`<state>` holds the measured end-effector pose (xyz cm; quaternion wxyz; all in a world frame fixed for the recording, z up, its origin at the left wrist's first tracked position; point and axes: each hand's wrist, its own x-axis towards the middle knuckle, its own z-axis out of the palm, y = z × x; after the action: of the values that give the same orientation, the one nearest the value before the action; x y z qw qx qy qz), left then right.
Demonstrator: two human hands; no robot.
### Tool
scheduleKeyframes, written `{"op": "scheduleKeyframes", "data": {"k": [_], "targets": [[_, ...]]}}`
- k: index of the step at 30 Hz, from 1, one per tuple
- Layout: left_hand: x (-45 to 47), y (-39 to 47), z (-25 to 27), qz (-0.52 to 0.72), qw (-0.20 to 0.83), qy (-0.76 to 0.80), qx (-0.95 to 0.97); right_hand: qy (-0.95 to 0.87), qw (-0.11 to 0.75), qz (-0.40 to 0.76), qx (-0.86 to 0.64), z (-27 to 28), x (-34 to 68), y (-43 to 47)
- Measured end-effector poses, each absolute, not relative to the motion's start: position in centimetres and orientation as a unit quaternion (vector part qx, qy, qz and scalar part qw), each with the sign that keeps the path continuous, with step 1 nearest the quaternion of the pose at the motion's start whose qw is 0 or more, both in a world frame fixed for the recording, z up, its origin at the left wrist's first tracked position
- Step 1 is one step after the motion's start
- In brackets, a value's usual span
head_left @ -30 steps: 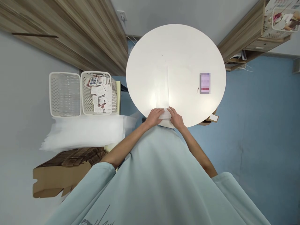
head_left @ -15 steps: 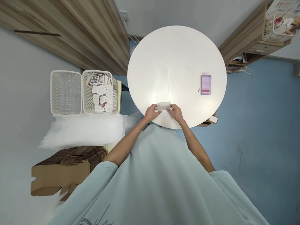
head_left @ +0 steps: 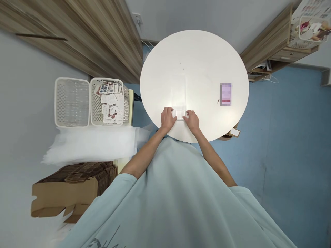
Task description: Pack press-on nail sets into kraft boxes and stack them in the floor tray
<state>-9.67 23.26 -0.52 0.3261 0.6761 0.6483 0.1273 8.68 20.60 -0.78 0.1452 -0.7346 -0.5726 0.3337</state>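
On the near part of the round white table (head_left: 207, 62) lies a small, clear, box-like plastic piece (head_left: 180, 113). My left hand (head_left: 168, 119) grips its left side, thumb at the near edge and fingers curled along the side. Opposite, my right hand (head_left: 192, 120) holds the right side in much the same way. A thin, translucent white sheet (head_left: 179, 88) stretches flat away from the piece across the table. Whether sheet and piece are joined cannot be made out.
A blurred purple item (head_left: 226, 94) lies on the table's right. At left stand a basket of clear plastic pieces (head_left: 72, 103) and a basket of printed cards (head_left: 111, 106). Nearer are a stack of white sheets (head_left: 95, 143) and folded cardboard boxes (head_left: 62, 196).
The whitish piece was slightly raised and tilted between my fingers; now it rests flatter on the table, its clear box-like shape showing. Both hands have turned down beside it.
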Motion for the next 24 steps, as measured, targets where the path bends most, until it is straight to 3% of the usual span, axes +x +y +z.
{"op": "scheduleKeyframes", "data": {"k": [7, 24], "targets": [[-9.0, 24.5, -0.9, 0.086, 0.325, 0.475, 0.813, -0.736, 0.100, 0.316, -0.590, -0.7, 9.0, 21.4], [-13.3, 18.6, -1.7, 0.114, 0.450, 0.514, 0.722, -0.669, 0.178, 0.365, -0.623, -0.6, 10.3, 14.1]]}}
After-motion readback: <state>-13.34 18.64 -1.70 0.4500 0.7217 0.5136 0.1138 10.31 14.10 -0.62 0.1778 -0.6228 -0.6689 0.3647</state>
